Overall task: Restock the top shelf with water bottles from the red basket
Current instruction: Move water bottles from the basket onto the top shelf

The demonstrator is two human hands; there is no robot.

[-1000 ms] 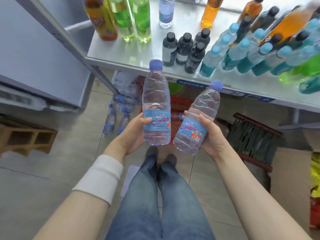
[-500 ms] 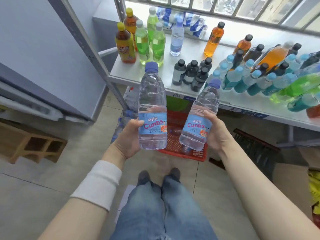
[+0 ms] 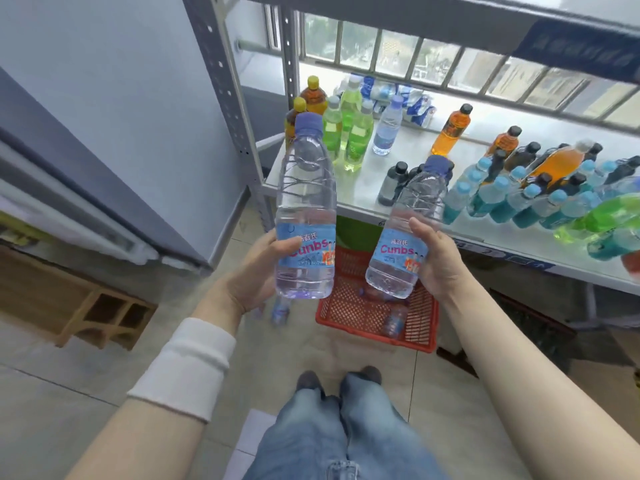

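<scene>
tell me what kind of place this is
Probably a small shop or stockroom: a metal shelf rack holds rows of bottled drinks, and a red basket of water bottles sits on the floor.

The left hand [image 3: 256, 271] holds the upright bottle [image 3: 306, 209], left of the tilted bottle [image 3: 408, 230] in the right hand [image 3: 438, 261]. Beneath them the basket [image 3: 346, 317] sits on the floor [image 3: 104, 393] before the shelf [image 3: 408, 161], with a loose bottle [image 3: 394, 322] lying in it. Drink bottles [image 3: 450, 133] stand on the shelf behind.

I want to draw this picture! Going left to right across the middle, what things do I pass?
Wooden stand → left hand → left water bottle → right water bottle → right hand → blue-capped bottles
</scene>
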